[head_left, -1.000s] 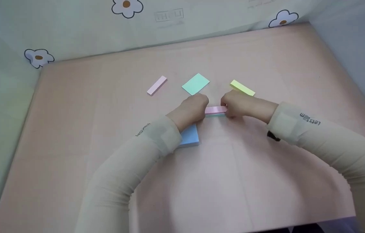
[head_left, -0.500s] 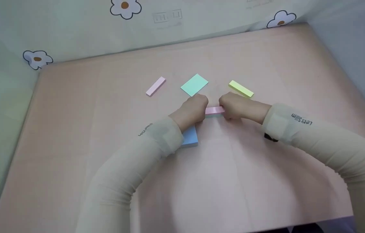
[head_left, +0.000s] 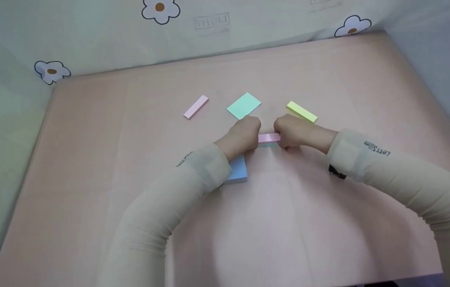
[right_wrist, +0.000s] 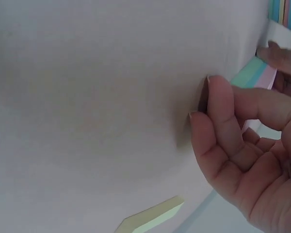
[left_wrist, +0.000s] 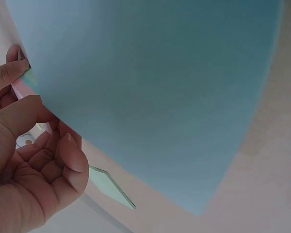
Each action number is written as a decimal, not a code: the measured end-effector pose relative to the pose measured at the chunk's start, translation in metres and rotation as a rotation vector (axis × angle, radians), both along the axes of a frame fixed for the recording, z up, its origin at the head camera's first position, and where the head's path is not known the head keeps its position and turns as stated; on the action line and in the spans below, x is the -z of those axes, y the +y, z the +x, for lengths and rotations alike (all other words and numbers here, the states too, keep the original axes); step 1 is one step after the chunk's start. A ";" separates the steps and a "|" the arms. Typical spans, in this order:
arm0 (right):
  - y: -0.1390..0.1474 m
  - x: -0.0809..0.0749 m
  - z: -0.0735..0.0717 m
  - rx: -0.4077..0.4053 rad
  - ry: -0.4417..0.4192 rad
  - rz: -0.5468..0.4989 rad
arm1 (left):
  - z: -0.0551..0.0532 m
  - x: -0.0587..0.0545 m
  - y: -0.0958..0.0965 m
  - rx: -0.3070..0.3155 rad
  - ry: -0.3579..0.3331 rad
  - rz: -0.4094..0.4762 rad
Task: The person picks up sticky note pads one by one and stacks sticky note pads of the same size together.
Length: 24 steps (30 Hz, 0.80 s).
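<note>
Both hands hold the ends of a small stack of sticky-note strips [head_left: 269,138], pink on top with blue and green layers below. The left hand [head_left: 242,135] grips its left end, and the right hand [head_left: 293,130] grips the right end. In the right wrist view the strips' layered side [right_wrist: 254,75] shows between the two hands. A blue sticky-note pad [head_left: 239,169] lies partly under the left wrist; close up, this blue pad [left_wrist: 155,97] fills much of the left wrist view. Layers of several colours [right_wrist: 282,12] show in a stack at that view's opposite, right wrist corner.
Beyond the hands lie a pink strip pad [head_left: 196,107], a green rectangular pad [head_left: 244,105] and a yellow strip pad [head_left: 302,112], the last just behind the right hand. The table [head_left: 141,119] has a pale pink cover, with a flower-printed curtain [head_left: 101,36] behind.
The head view shifts slightly. Both hands stay on the strip stack at nearly the same place, with small shifts of the right hand along its end.
</note>
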State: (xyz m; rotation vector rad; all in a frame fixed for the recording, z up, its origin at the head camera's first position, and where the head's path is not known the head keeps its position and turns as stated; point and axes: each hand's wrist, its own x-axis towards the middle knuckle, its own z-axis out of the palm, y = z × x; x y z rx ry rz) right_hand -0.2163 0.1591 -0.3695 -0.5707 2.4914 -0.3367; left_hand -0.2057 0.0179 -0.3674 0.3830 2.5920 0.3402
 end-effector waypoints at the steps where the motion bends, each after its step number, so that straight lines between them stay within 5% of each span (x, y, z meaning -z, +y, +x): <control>1: 0.001 0.000 0.002 -0.003 0.014 -0.003 | 0.000 0.000 0.001 0.004 0.000 0.004; 13: 0.003 0.003 0.003 -0.089 0.080 0.003 | -0.002 0.002 -0.006 0.083 0.006 0.020; 24: 0.001 0.003 0.011 -0.035 0.078 0.008 | -0.002 0.002 -0.007 0.059 0.015 0.031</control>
